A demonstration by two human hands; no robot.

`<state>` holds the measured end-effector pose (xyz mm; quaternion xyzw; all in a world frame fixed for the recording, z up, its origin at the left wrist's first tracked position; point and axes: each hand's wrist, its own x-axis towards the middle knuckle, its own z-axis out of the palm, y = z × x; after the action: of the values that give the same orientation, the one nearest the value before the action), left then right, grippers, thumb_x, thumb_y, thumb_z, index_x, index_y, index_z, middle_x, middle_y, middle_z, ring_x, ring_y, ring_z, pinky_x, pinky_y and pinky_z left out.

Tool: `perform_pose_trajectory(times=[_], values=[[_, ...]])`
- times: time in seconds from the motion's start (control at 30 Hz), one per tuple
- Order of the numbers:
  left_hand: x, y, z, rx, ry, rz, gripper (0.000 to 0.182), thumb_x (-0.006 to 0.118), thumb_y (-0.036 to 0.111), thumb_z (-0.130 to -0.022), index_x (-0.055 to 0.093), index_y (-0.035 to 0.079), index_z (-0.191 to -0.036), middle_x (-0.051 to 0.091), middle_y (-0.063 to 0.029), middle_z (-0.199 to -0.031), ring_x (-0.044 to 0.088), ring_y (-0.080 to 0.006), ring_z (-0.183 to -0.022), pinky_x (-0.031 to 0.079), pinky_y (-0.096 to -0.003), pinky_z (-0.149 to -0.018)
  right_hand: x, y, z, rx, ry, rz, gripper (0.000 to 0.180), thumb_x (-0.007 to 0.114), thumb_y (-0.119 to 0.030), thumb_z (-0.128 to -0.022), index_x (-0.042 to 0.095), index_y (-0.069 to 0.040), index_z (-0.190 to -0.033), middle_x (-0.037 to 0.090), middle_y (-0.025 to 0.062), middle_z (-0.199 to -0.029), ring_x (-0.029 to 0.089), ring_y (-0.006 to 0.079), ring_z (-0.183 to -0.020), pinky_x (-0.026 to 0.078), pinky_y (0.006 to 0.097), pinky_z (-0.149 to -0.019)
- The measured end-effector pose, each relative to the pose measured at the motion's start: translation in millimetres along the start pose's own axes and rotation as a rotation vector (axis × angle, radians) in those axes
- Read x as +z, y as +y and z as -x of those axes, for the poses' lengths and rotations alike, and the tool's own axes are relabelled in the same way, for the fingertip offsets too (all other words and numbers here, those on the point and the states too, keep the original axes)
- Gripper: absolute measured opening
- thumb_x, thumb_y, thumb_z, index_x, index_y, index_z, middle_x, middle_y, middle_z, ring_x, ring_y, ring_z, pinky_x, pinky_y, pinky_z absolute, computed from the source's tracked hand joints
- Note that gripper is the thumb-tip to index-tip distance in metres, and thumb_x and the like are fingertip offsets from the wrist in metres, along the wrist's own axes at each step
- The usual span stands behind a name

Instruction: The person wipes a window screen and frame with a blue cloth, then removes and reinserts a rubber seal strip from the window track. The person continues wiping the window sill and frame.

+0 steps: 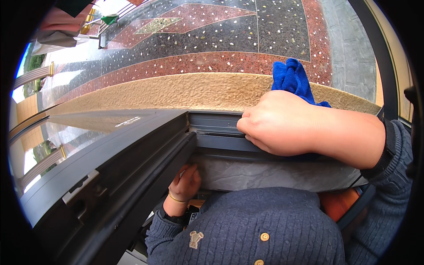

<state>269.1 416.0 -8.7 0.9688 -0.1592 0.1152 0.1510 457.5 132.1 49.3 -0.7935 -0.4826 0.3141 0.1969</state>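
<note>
My right hand (281, 124) is closed in a fist over the dark metal window track (215, 123), at the centre right. A bunched blue cloth (294, 79) sticks out from its far side, over the outer ledge. Part of the cloth is hidden under the fist. Lower and to the left, my left hand (188, 180) rests at the grey marbled inner sill (245, 174), beside the dark window sash (142, 172). Its fingers are partly shaded and bent, so whether they grip anything is not plain.
A sash with reflective glass (99, 132) slants across the left, with a metal latch plate (81, 188) in its edge. Outside lie a rough tan ledge (198, 89) and a speckled terrazzo floor (215, 33). An orange object (339, 202) sits at my right side, partly hidden.
</note>
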Motion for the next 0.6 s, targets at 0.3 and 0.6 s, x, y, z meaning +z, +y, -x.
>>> perform_pose_trajectory(times=[0.3, 0.6], values=[[0.0, 1.0, 0.0, -0.006, -0.018, 0.010, 0.019, 0.070, 0.004, -0.076, 0.075, 0.009, -0.093, 0.068, -0.0076, -0.088, 0.067, -0.0268, -0.084, 0.054, -0.0362, -0.082, -8.5, 1.2, 12.3, 0.016, -0.105, 0.014, 0.013, 0.060, -0.013, -0.077, 0.069, -0.004, -0.082, 0.071, 0.0141, -0.080, 0.071, 0.0319, -0.079, 0.056, 0.0430, -0.069], [-6.6, 0.1, -16.6, 0.248, -0.028, 0.236, 0.035, 0.072, 0.004, -0.071, 0.071, 0.013, -0.105, 0.063, -0.0084, -0.107, 0.062, -0.0237, -0.085, 0.049, -0.0332, -0.072, -3.8, 4.3, 26.3, -0.041, -0.028, 0.026, 0.011, 0.061, -0.015, -0.077, 0.065, -0.005, -0.079, 0.068, 0.0111, -0.074, 0.070, 0.0307, -0.073, 0.055, 0.0416, -0.066]])
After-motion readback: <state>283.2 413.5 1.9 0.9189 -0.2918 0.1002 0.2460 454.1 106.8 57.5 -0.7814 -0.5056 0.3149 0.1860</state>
